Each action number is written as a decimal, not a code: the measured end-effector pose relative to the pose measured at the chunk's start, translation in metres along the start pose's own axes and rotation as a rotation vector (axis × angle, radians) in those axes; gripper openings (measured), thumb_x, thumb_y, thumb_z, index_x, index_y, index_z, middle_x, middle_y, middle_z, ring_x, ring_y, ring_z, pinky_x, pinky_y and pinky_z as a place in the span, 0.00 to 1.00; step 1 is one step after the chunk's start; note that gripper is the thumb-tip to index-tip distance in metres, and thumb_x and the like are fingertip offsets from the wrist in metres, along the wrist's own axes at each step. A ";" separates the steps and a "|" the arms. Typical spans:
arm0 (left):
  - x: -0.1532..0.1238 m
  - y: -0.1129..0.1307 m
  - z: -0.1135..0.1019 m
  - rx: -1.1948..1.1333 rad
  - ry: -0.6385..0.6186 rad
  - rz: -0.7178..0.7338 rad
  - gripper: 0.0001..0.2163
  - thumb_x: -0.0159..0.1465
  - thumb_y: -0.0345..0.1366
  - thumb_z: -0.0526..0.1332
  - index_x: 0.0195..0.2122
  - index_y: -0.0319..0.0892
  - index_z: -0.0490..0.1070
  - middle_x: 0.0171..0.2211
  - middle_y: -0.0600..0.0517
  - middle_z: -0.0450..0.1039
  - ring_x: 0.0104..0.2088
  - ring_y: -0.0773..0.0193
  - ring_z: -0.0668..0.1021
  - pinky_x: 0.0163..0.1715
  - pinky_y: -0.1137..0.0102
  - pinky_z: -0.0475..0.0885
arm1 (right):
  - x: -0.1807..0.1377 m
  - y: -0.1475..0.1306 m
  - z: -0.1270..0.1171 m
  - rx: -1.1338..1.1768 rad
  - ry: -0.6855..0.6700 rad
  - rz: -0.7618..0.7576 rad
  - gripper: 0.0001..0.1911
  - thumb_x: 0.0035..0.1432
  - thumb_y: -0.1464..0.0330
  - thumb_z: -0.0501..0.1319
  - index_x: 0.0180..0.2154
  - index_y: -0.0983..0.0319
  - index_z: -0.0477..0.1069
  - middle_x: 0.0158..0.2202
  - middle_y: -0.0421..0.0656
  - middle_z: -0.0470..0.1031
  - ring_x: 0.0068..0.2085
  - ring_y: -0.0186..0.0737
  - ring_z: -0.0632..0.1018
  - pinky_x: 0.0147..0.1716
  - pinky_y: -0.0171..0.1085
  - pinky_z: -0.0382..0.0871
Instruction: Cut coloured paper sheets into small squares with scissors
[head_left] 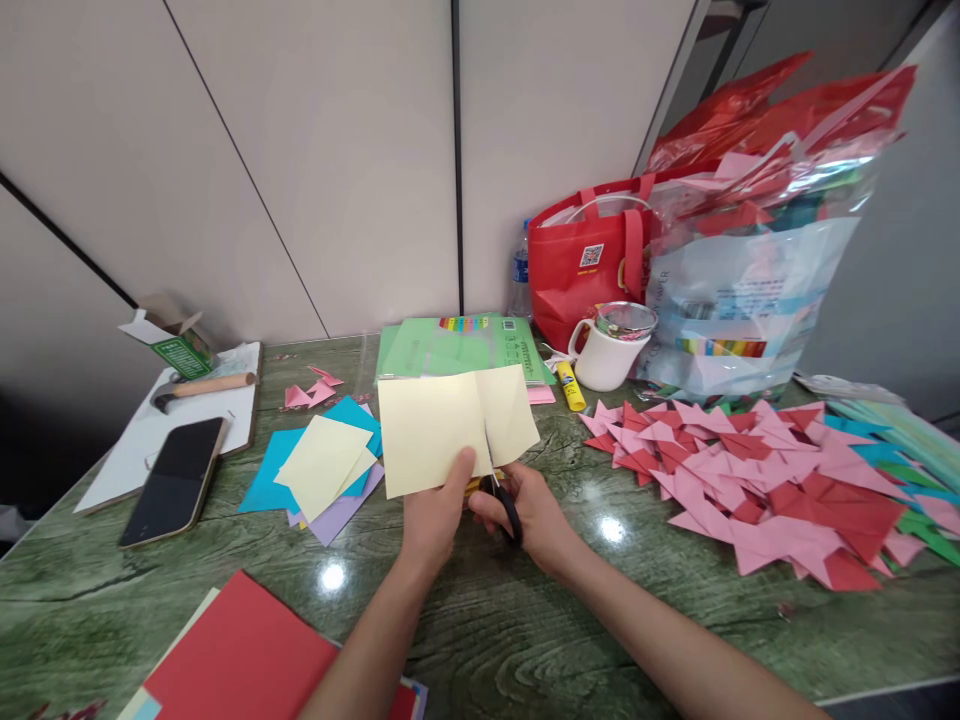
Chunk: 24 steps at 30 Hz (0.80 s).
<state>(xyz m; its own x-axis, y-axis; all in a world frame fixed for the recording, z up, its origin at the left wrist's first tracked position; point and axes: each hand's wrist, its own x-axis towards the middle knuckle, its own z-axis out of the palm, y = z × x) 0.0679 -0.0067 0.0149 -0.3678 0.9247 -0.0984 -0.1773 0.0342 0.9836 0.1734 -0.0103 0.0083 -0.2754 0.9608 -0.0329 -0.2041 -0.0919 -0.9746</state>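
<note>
My left hand (435, 515) pinches the lower edge of a pale yellow paper sheet (435, 425), holding it up above the green table (525, 620). My right hand (529, 510) grips black-handled scissors (501, 497), whose blades run partway up a cut through the sheet. The part of the sheet right of the cut tilts slightly away. Both hands sit close together at the middle of the table.
Cut squares in yellow, blue and purple (322, 465) lie left of the hands, with a phone (176, 480) and a hammer (202, 387) further left. A pile of folded pink and red pieces (757, 475) lies right. A mug (604, 350), glue stick (570, 385), red bag (585, 265) and paper pack (461, 345) stand behind. Red sheets (240, 655) lie near.
</note>
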 end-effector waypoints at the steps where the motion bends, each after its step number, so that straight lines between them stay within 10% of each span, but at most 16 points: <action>1: 0.000 0.000 0.000 -0.002 0.001 -0.001 0.21 0.48 0.41 0.65 0.44 0.40 0.69 0.46 0.45 0.71 0.44 0.58 0.74 0.49 0.63 0.64 | 0.000 0.000 0.000 -0.001 0.001 0.001 0.19 0.39 0.61 0.67 0.31 0.64 0.65 0.19 0.35 0.68 0.18 0.28 0.65 0.16 0.30 0.60; 24: 0.000 -0.001 0.001 0.001 -0.006 -0.001 0.22 0.47 0.43 0.65 0.42 0.40 0.70 0.44 0.44 0.72 0.44 0.56 0.74 0.48 0.62 0.65 | 0.001 0.004 -0.001 -0.019 -0.009 -0.002 0.15 0.41 0.63 0.65 0.30 0.64 0.65 0.15 0.33 0.64 0.15 0.28 0.63 0.14 0.29 0.58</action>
<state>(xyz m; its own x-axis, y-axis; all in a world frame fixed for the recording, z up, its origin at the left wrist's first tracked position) 0.0688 -0.0065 0.0144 -0.3624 0.9268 -0.0986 -0.1768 0.0355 0.9836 0.1737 -0.0097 0.0044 -0.2833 0.9586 -0.0289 -0.1867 -0.0847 -0.9788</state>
